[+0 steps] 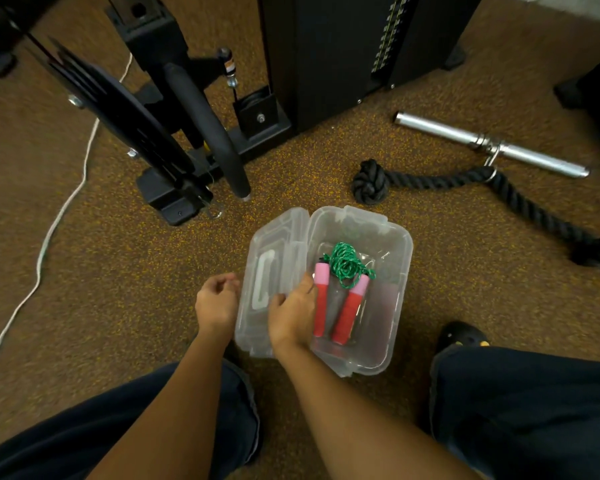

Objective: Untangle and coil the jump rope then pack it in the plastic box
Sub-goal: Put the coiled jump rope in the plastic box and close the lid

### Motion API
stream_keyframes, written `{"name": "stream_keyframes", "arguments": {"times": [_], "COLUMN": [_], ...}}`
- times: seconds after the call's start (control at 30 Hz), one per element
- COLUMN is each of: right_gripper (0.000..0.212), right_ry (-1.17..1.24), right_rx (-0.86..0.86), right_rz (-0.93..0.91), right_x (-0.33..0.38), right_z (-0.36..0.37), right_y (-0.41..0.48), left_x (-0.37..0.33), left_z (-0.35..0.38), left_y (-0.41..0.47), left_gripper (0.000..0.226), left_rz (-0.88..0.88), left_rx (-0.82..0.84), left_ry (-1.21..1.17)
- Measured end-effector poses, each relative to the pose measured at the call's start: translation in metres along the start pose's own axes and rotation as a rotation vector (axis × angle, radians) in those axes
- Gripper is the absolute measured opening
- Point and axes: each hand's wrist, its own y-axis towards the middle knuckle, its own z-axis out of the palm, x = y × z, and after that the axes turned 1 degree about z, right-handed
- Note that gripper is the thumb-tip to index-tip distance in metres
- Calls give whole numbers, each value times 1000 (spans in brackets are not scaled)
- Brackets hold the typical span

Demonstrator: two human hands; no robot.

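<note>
Jump rope [342, 289], coiled in open plastic box [400, 299]: light, limp cord, rigid handles best gripped; left hand [216, 303] loosely curled, empty; right hand [293, 315] at box's hinge edge, grip unclear.

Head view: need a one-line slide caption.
Coiled jump rope lies in the open plastic box on the gym floor; right hand rests at its near edge, left hand beside the lid.

Floor [125, 271]: I saw brown speckled carpet under everything.
Machine [343, 57]: a black weight stack stood at the far side.
Frame [160, 98]: black bars and a padded arm leaned left of the machine.
Cord [49, 233]: a thin white line ran along the floor at left.
Bar [492, 143]: a chrome handle lay right of the machine.
Rope [430, 180]: thick, black, knotted, clipped to the bar.
</note>
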Motion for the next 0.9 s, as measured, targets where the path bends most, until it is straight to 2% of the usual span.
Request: {"name": "stream_keyframes", "arguments": {"times": [0.13, 0.33, 0.6, 0.77, 0.9], "right_gripper": [65, 65, 61, 59, 59], "right_ry": [-20, 26, 75, 196, 218], "right_rx": [23, 2, -5, -25, 5], "right_rz": [-57, -154, -157, -114, -61], "right_x": [-10, -9, -22, -38, -65], "right_z": [-13, -29, -62, -87, -107], "right_y": [-3, -7, 0, -1, -1], "left_x": [-10, -21, -26, -34, -35], "left_z": [7, 12, 13, 24, 36], "left_y": [-5, -16, -22, -30, -47], "left_gripper": [14, 21, 26, 49, 53], "left_rz": [40, 100, 150, 70, 103], "left_rx": [-17, 48, 121, 221, 319], "left_ry": [82, 186, 273, 286, 312]}}
